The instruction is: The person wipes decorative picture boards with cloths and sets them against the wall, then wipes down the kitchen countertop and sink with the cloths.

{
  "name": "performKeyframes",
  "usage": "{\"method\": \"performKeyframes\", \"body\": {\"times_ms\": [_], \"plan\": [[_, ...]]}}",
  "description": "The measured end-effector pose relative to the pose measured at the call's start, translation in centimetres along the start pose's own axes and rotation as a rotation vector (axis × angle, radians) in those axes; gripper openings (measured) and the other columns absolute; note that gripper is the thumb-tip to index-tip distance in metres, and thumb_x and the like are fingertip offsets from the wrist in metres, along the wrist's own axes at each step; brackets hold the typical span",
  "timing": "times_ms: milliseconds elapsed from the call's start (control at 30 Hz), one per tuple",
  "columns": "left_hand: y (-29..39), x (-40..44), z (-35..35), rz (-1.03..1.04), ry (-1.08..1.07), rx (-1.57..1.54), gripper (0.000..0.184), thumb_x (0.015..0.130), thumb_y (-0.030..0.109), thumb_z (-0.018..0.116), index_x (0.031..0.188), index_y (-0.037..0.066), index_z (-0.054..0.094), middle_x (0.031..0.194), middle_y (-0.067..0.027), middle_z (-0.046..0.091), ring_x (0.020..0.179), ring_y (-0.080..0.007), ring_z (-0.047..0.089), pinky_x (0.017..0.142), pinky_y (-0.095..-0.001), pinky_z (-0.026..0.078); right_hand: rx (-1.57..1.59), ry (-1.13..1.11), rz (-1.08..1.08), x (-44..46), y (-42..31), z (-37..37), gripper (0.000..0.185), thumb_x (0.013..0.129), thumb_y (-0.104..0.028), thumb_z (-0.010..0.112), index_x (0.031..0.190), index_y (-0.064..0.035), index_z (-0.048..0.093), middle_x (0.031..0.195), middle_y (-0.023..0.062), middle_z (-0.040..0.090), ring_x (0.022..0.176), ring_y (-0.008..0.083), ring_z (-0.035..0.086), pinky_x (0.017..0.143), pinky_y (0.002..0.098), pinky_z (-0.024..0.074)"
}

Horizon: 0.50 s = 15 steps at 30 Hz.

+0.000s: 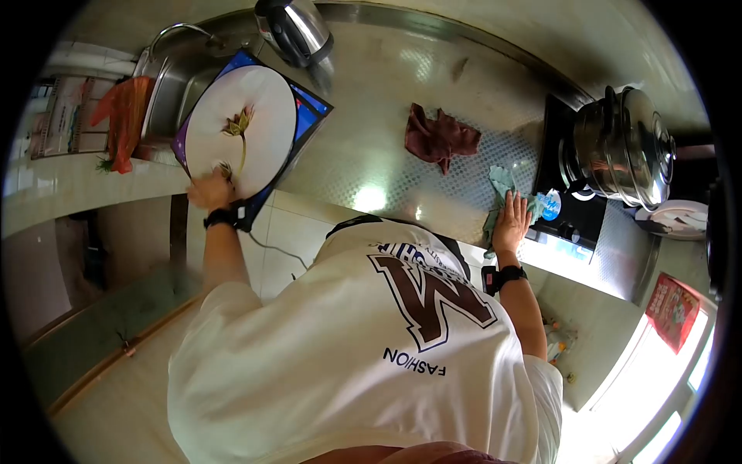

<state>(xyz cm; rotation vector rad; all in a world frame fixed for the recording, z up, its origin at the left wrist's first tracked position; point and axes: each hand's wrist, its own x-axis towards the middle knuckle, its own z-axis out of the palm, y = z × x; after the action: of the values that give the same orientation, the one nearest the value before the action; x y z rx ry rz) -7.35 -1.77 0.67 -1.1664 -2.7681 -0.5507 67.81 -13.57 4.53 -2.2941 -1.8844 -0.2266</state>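
At the near-left rim of a round white board with a flower print [209,127], my left hand [210,191] has its fingers curled over the edge. That board lies on a dark square panel with blue and purple corners [313,112], partly over the sink. My right hand [512,223] lies flat with fingers stretched on a crumpled green cloth [502,179], at the counter's front edge beside the stove. A small blue and white item [549,205] touches or sits close to the cloth. A dark red cloth [439,138] lies crumpled between my hands, apart from both.
A steel pot with a glass lid [624,147] stands on the black stove [576,220] at right. An electric kettle [294,31] is at the back. The sink [182,81], with its faucet [182,28], and a red plastic bag [127,116] are at left.
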Motion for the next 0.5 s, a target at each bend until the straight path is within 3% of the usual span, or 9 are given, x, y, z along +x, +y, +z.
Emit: {"method": "performKeyframes", "body": {"times_ms": [100, 200, 233, 433, 500], "plan": [[-5.4, 1.7, -1.2, -0.398, -0.338, -0.588, 0.082, 0.087, 0.052, 0.068, 0.137, -0.011, 0.052, 0.137, -0.0301, 0.058, 0.123, -0.0429, 0.059, 0.105, -0.0472, 0.045, 0.074, 0.011, 0.105, -0.9, -1.4, 0.1, 0.053, 0.103, -0.022, 0.051, 0.155, -0.0195, 0.041, 0.165, 0.0081, 0.033, 0.152, 0.0333, 0.029, 0.123, 0.0510, 0.0219], [-4.0, 2.1, -2.5, -0.273, -0.410, -0.523, 0.073, 0.087, 0.047, 0.070, 0.129, -0.011, 0.059, 0.129, -0.0286, 0.064, 0.118, -0.0412, 0.062, 0.101, -0.0438, 0.048, 0.068, 0.028, 0.124, -1.8, -2.5, 0.3, 0.053, 0.103, -0.023, 0.052, 0.155, -0.0193, 0.042, 0.164, 0.0086, 0.034, 0.152, 0.0338, 0.029, 0.122, 0.0513, 0.0239], [-3.9, 2.5, -2.3, -0.299, -0.388, -0.521, 0.065, 0.086, 0.049, 0.070, 0.119, -0.008, 0.068, 0.124, -0.0262, 0.068, 0.116, -0.0403, 0.064, 0.102, -0.0435, 0.048, 0.066, -0.008, 0.141, -1.9, -2.9, 0.4, 0.055, 0.102, -0.022, 0.054, 0.155, -0.0191, 0.042, 0.164, 0.0094, 0.034, 0.152, 0.0346, 0.029, 0.122, 0.0518, 0.0255], [0.7, 1.0, -7.6, -0.313, -0.404, -0.177, 0.061, 0.081, 0.052, 0.073, 0.113, 0.000, 0.075, 0.120, -0.0228, 0.071, 0.114, -0.0381, 0.066, 0.099, -0.0442, 0.050, 0.102, -0.059, 0.142, -2.3, -2.9, 0.2, 0.058, 0.100, -0.019, 0.057, 0.155, -0.0193, 0.041, 0.164, 0.0099, 0.034, 0.152, 0.0347, 0.029, 0.121, 0.0530, 0.0252], [0.8, 0.5, -8.9, -0.372, -0.425, -0.263, 0.062, 0.079, 0.050, 0.075, 0.113, -0.001, 0.074, 0.119, -0.0223, 0.071, 0.111, -0.0365, 0.067, 0.097, -0.0420, 0.051, 0.111, -0.067, 0.162, -1.9, -3.6, 0.2, 0.058, 0.100, -0.020, 0.056, 0.156, -0.0198, 0.040, 0.164, 0.0096, 0.034, 0.152, 0.0342, 0.028, 0.122, 0.0528, 0.0245]]}}
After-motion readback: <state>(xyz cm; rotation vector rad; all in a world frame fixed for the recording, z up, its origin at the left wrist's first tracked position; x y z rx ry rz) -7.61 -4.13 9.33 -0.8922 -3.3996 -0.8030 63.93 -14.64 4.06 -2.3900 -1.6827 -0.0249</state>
